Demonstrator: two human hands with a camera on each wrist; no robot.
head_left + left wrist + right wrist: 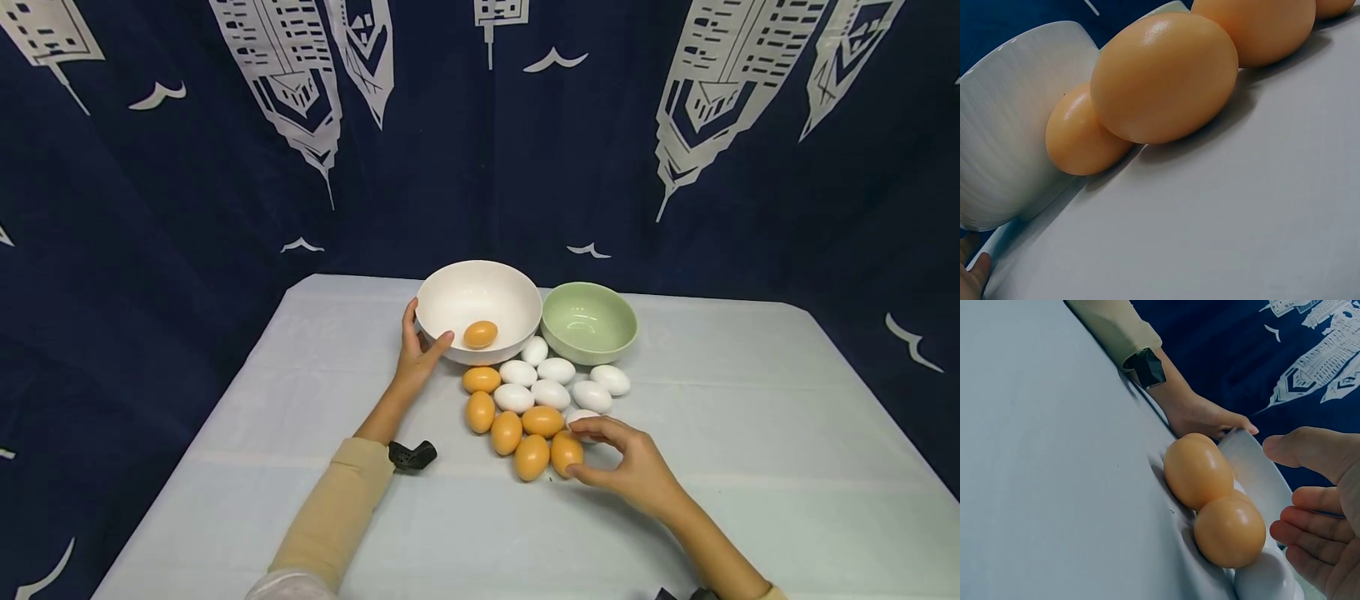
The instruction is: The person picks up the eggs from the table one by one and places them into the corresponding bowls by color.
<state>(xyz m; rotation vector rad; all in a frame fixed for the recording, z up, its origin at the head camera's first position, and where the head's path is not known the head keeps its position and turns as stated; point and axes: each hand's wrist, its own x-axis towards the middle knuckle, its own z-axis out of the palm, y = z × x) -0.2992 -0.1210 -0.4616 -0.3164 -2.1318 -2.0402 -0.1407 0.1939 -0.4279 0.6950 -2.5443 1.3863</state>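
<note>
At the back of the table my left hand (417, 354) grips the left side of a white bowl (480, 287), thumb at its rim. One brown egg (480, 334) lies inside that bowl. In the head view my right hand (633, 467) is at the nearest brown egg (567, 452), thumb and fingers apart on either side of it. The right wrist view shows this hand (1329, 519) with relaxed fingers, holding nothing. Several more brown eggs (532, 457) lie in front of the bowl, and several white eggs (551, 394) are behind and beside them.
A green bowl (589, 321) stands right of the white one, with no egg visible in it. White cloth (750, 417) covers the table. Behind it hangs a dark blue curtain (480, 167) with white building prints. A black wrist device (412, 456) is on my left wrist.
</note>
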